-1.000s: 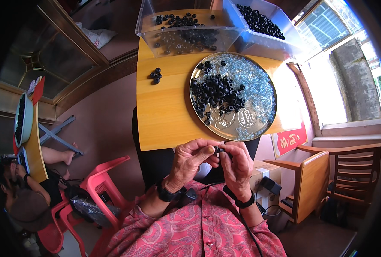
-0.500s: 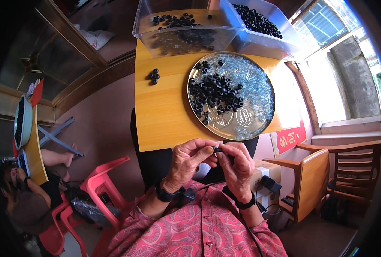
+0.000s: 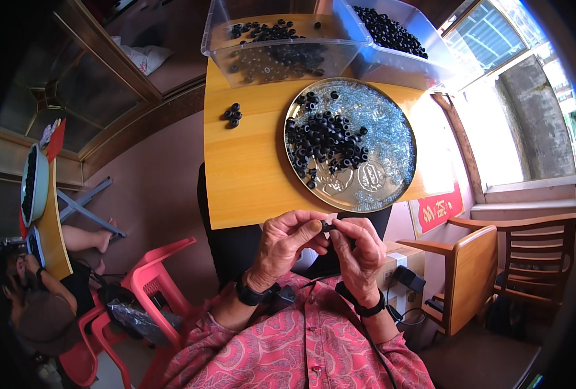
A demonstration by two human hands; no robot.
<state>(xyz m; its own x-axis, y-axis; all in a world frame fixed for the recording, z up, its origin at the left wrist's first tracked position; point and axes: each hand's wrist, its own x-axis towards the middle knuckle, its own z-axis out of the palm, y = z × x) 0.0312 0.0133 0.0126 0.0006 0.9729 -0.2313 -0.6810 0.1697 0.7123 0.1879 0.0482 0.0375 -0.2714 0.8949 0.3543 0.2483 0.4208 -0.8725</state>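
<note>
Just in front of the table's near edge, my left hand (image 3: pixel 287 245) and my right hand (image 3: pixel 359 251) meet with fingertips pinched. Between them is a small black ring-shaped part (image 3: pixel 327 227), mostly covered by the fingers. Beyond my hands, a round golden metal tray (image 3: pixel 340 191) lies on the table. It carries a heap of black ring-shaped parts (image 3: pixel 327 139) on its left half. Many tiny clear bluish pieces (image 3: pixel 385 123) spread over its right side. A few more black parts (image 3: pixel 233 115) sit apart on the wood, left of the tray.
Two clear plastic bins (image 3: pixel 281 58) (image 3: pixel 398 61) with black parts stand at the table's (image 3: pixel 242 175) far side. At left, another person (image 3: pixel 48 285) sits by a small table with a pale blue basin (image 3: pixel 36 185). Red plastic chairs (image 3: pixel 152 279) and a wooden chair (image 3: pixel 469 279) flank me.
My fingertips have shifted very slightly around the small black part, which is now more hidden. The tray, the bins and the loose parts stay where they were.
</note>
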